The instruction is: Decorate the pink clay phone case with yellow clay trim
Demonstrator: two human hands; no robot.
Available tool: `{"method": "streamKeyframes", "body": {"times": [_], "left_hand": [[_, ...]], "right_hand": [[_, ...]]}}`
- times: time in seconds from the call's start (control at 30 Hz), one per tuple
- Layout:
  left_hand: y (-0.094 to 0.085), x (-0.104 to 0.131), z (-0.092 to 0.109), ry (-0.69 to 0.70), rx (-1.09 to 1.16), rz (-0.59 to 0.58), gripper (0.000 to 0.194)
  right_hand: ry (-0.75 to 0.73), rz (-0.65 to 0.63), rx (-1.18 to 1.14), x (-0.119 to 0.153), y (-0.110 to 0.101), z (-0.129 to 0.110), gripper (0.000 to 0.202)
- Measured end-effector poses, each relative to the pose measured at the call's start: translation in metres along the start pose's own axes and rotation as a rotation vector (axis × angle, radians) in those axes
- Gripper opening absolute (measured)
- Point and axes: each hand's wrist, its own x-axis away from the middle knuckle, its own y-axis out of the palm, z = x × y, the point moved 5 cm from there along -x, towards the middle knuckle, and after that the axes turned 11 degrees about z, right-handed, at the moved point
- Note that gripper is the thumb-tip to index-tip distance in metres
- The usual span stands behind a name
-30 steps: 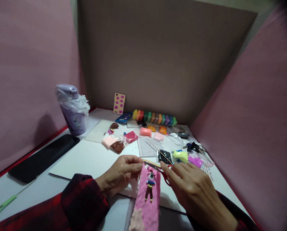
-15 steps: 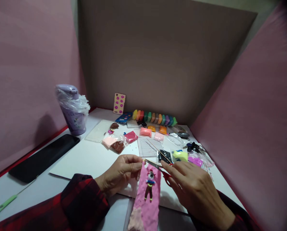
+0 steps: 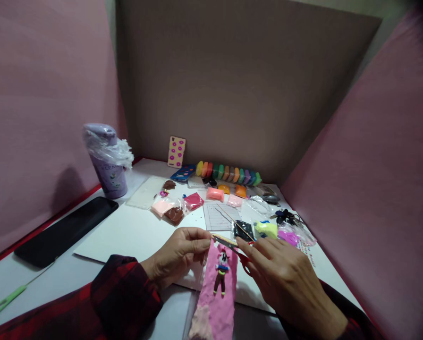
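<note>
My right hand (image 3: 285,276) grips scissors (image 3: 245,260) with red handles. Their blades point left over the top of a pink clay-covered slab (image 3: 225,302) and show a pale yellowish gleam or strip along them. My left hand (image 3: 183,255) is pinched closed at the blade tips, beside the slab's top left corner; whatever small thing is between its fingertips is too small to make out. On the slab lies a small clay figure (image 3: 220,273) with a red top, white face, blue middle and brown legs. The slab's lower left part is paler clay.
Clay packets lie ahead, among them a black packet (image 3: 242,230), a yellow packet (image 3: 267,230) and a brown packet (image 3: 174,215). At left are a black phone (image 3: 66,231), a purple bottle (image 3: 109,165) and a green-handled tool (image 3: 8,300). A donut-patterned phone case (image 3: 176,152) leans at the back.
The scissor blades have turned slightly and now show a broader pale yellowish gleam or strip. Both hands and the pink slab stay almost where they were.
</note>
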Motion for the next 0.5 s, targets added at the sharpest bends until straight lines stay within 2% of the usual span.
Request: {"method": "streamKeyframes", "body": {"times": [0.5], "left_hand": [[-0.0014,0.0008,-0.0004,0.001,-0.001,0.013,0.016]], "right_hand": [[0.008,-0.001,-0.027,0.0023,0.0029,0.0002,0.023]]}}
